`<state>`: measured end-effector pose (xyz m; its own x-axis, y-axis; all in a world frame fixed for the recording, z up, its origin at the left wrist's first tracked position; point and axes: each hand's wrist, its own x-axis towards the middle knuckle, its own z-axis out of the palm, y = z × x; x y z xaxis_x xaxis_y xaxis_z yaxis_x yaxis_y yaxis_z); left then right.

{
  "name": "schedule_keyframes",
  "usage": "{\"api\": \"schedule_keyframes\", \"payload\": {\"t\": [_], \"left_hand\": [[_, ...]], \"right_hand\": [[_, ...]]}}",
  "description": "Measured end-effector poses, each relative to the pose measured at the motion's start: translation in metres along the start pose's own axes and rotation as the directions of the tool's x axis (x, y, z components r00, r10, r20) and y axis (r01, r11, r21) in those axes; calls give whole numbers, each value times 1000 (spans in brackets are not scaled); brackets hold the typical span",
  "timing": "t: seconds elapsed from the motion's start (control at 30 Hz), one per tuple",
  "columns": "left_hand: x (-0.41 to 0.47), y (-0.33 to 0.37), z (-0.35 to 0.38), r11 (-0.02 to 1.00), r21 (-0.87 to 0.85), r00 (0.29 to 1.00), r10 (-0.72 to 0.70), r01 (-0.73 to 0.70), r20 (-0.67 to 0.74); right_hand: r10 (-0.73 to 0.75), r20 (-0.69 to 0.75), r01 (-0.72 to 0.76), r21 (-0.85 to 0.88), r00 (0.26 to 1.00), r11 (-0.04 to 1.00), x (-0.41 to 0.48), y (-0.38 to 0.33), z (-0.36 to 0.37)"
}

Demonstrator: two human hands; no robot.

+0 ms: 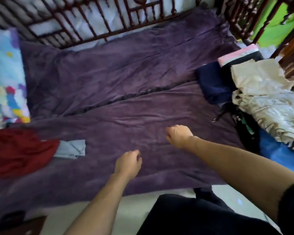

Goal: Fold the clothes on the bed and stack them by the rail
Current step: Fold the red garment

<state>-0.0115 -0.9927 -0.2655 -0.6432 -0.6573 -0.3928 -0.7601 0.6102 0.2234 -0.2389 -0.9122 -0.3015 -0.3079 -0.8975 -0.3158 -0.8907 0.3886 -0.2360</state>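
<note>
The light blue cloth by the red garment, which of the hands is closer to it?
Left. The left hand is a little to the right of the light blue cloth; the right hand is farther right, beyond the left one.

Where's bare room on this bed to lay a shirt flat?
The middle of the blanket is bare, between the rail, the pillow and the clothes pile. Crowded: the right edge, and near left by the red garment and grey cloth.

Pale floor [134,207] (green wall [277,28] far right)
</note>
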Motion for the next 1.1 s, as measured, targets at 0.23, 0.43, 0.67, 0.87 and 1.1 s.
{"api": "schedule_keyframes", "payload": {"t": [0.23, 0.43, 0.67, 0.87, 1.1], "left_hand": [[-133, -173, -15, 938, -125, 933, -339, 324, -123], [-189, -271, -23, 849, -254, 852, -505, 463, -136], [-188, -393, -42, 833, -236, 845, -529, 500, -77], [-163, -504, -76, 844, -201, 854, -517, 498, -53], [-141, -622, -123, 815, -256, 841, -541, 520, -17]], "right_hand": [[-237, 68, 241, -59, 969, 969, 10, -198, 6], [-368, 92, 374, -64, 925, 925, 36, -321, 11], [-343, 184, 358, -54, 921, 932, 93, -425, 58], [-237, 279, 247, -3, 931, 969, 162, -512, 83], [-299, 293, 299, 47, 908, 953, 222, -610, 88]]}}
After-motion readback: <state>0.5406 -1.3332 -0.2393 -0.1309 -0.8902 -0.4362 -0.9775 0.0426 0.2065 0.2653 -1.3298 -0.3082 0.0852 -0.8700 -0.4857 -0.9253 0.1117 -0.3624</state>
